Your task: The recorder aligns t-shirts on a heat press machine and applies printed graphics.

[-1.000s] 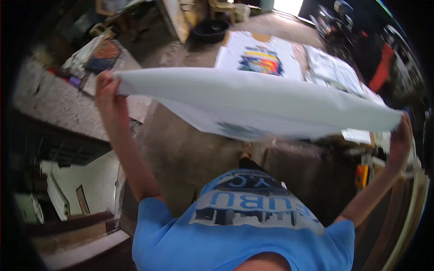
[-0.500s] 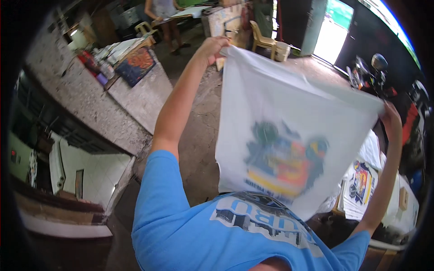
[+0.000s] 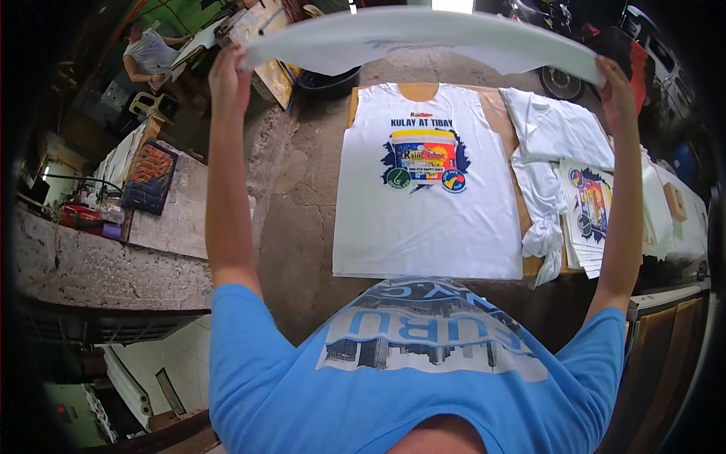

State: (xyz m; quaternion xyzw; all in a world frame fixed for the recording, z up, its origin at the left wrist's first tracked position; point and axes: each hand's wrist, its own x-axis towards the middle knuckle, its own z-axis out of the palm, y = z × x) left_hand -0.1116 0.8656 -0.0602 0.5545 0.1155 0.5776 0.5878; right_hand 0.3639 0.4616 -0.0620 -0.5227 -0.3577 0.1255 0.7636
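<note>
Left hand: the left hand (image 3: pixel 229 74) is raised at 11 o'clock, fingers closed on one edge of the white shirt (image 3: pixel 423 34).
Right hand: the right hand (image 3: pixel 616 85) is up at 1 o'clock, fingers closed on the opposite edge.
Held shirt: stretched flat and nearly level between both hands, across 12 o'clock, above the table.
Printed shirt (image 3: pixel 427 189): lies flat at centre on a wooden board (image 3: pixel 495 106), colourful print facing up.
Shirt pile (image 3: pixel 563 144): at 2 o'clock, just beside the printed shirt.
Black tub (image 3: pixel 329 82): at 11 o'clock, under the held shirt.
</note>
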